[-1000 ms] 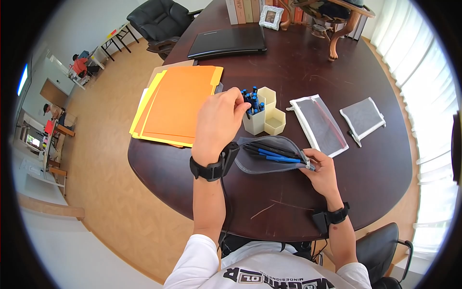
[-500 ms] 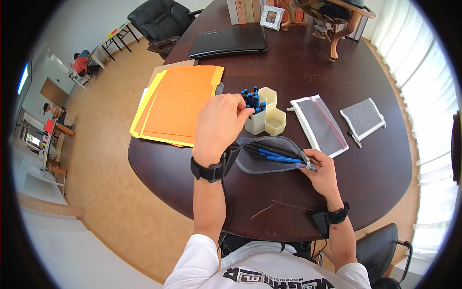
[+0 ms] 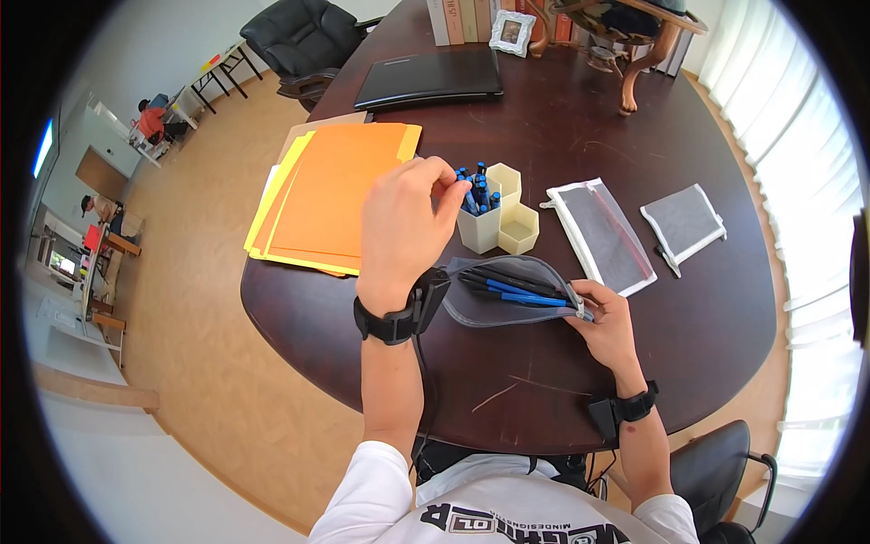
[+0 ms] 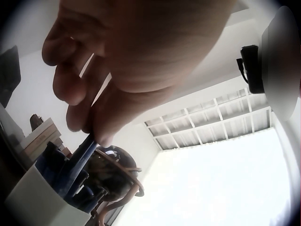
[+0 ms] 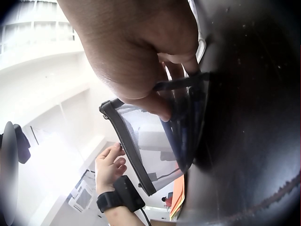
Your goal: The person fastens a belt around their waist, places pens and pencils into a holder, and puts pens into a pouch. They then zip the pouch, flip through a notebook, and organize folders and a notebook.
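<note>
Clock = head view, grey mesh pouch with dark zip edging (image 3: pixel 489 316) at centre.

Left hand (image 3: pixel 403 227), 10 o'clock: thumb and fingertips closed in a pinch on the top of a slim dark-blue pen (image 4: pixel 81 162); lower part is down in the filled cell of the pale hexagonal three-cell pen holder (image 3: pixel 480 234), between 11 and 12. Right hand (image 3: pixel 605 326), between 3 and 4: fingers gripping the pouch's zip end, mouth spread, black and blue pens (image 3: pixel 526 299) lying inside.

Risks, my read:
- Pinch is only on the tip. Pen could slip or swing once clear.
- Blue-capped pens (image 3: pixel 483 189) are packed tight. Neighbours could ride up with it, or a sideways pull could tip the holder; nothing steadies it.
- Pouch is soft, held at one end. If the right hand relaxes, mouth could sag and the pen catch the rim.
- Black wrist camera (image 3: pixel 432 295) looks near the pouch's 9 o'clock end, height unclear. A low swing could snag it.
- Dropped pen could roll on the glossy dark-wood surface (image 3: pixel 698 354).
</note>
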`<state>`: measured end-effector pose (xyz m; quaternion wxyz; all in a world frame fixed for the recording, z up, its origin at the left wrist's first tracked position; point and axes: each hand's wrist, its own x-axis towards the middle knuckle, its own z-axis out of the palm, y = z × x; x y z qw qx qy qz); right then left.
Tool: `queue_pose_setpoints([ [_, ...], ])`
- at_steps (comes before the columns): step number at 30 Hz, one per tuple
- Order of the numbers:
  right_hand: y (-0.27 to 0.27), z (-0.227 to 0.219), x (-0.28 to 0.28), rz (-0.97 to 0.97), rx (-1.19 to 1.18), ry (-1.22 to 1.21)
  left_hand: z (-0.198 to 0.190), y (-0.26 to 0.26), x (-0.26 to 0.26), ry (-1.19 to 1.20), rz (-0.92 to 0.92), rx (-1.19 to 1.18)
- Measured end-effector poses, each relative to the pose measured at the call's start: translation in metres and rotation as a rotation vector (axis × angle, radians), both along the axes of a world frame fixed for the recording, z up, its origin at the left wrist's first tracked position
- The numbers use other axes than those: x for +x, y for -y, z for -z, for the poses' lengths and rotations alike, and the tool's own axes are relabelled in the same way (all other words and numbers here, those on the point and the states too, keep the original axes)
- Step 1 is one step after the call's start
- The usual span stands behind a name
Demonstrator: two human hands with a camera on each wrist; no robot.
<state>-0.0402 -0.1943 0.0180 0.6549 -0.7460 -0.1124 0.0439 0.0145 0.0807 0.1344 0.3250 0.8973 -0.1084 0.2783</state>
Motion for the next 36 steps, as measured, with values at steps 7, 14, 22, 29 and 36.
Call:
queue_pose_setpoints([
  [7, -0.001, -0.002, 0.000, -0.001, -0.004, 0.009, 0.009, -0.003, 0.003, -0.082, -0.004, 0.171],
  [14, -0.001, -0.003, 0.000, -0.001, -0.006, 0.024, -0.013, 0.004, -0.013, -0.148, 0.084, 0.062],
  [22, 0.000, 0.000, 0.000, -0.004, 0.026, -0.001, -0.001, 0.041, -0.025, -0.253, 0.590, 0.119],
  [29, 0.003, 0.005, 0.003, 0.008, 0.039, 0.018, 0.032, 0.075, -0.023, -0.563, 0.415, 0.409],
  [36, 0.006, 0.001, 0.003, 0.009, -0.064, 0.070, 0.054, 0.082, -0.016, -0.497, 0.471, 0.492],
])
